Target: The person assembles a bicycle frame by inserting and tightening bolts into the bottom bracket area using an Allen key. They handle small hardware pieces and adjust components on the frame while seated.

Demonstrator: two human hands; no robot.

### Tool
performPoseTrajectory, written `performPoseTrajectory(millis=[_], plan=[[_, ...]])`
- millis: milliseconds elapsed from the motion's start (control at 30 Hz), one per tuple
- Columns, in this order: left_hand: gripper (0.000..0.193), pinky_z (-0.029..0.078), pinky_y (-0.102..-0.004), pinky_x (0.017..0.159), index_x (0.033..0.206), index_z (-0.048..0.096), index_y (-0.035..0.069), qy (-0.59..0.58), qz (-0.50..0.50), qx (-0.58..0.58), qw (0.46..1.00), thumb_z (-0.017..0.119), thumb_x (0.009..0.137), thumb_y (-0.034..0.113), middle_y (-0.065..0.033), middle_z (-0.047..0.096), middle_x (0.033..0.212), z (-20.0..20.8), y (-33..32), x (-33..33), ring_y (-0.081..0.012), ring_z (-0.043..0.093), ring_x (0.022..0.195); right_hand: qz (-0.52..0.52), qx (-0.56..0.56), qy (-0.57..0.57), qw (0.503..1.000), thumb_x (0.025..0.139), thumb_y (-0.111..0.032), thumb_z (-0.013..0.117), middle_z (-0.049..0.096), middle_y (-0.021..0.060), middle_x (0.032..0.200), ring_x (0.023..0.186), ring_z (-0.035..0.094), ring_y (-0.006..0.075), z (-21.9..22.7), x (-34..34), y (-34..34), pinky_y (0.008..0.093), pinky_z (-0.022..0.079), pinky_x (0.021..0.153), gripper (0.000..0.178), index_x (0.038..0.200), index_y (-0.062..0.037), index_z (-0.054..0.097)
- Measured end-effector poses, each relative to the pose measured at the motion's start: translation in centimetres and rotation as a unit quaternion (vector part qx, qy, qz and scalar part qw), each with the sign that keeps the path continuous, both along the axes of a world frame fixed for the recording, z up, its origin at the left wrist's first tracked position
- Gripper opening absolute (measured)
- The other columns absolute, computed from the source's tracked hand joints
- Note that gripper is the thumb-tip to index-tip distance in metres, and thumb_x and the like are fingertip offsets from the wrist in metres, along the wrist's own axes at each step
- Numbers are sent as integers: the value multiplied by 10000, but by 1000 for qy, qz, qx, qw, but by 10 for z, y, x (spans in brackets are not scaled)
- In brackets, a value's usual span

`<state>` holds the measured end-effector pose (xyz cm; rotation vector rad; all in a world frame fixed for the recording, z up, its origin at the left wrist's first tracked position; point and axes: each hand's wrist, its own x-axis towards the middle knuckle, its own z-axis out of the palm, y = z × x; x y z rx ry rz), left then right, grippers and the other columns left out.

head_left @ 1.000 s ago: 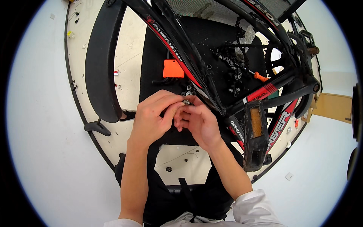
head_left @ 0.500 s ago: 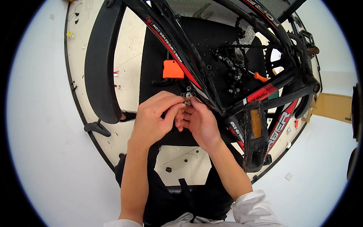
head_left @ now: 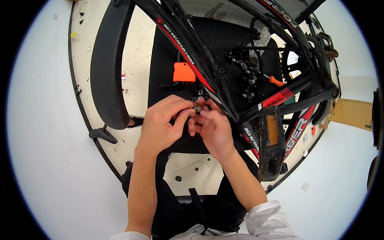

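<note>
Both my hands meet over the front of a black seat, just left of a black and red bicycle frame [head_left: 192,52]. My left hand [head_left: 164,124] is closed, pinching a small silver metal part [head_left: 196,109] between thumb and forefinger. From the other side my right hand [head_left: 216,130] has its thumb and forefinger around the same part, its other fingers loosely curled below. The part's exact kind is too small to make out. Just beyond the fingertips more small metal pieces [head_left: 200,95] lie on the seat, partly hidden by the hands.
An orange block [head_left: 184,72] rests on the seat beside black hex keys [head_left: 176,85]. Right of the frame tube are scattered hardware [head_left: 251,81], a chain [head_left: 253,34] and an orange-handled screwdriver [head_left: 276,81]. A pedal [head_left: 272,144] juts toward my right forearm. A black armrest [head_left: 108,68] stands left.
My right thumb and forefinger have shifted and spread a little around the part, which now shows more. The left hand keeps its pinch almost in place.
</note>
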<state>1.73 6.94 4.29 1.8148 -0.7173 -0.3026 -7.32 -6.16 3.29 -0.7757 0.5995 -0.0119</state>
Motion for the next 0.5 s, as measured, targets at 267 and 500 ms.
performPoseTrajectory(millis=[267, 500], plan=[[101, 495, -279, 626, 948, 701, -8, -50, 2, -3, 999, 672, 855, -34, -79, 675, 862, -7, 0, 3, -172, 630, 706, 52, -10, 19, 998, 1044, -308, 474, 617, 70, 838, 687, 606, 171, -7, 0, -3, 322, 490, 608, 278, 1045, -45, 566], [74, 465, -312, 663, 992, 570, -14, 93, -1, 74, 993, 592, 943, 37, -102, 591, 888, 4, 0, -3, -193, 569, 707, -2, -11, 19, 1000, 997, -126, 579, 631, 77, 944, 689, 620, 136, -1, 1, 3, 295, 524, 607, 168, 1103, 4, 584]])
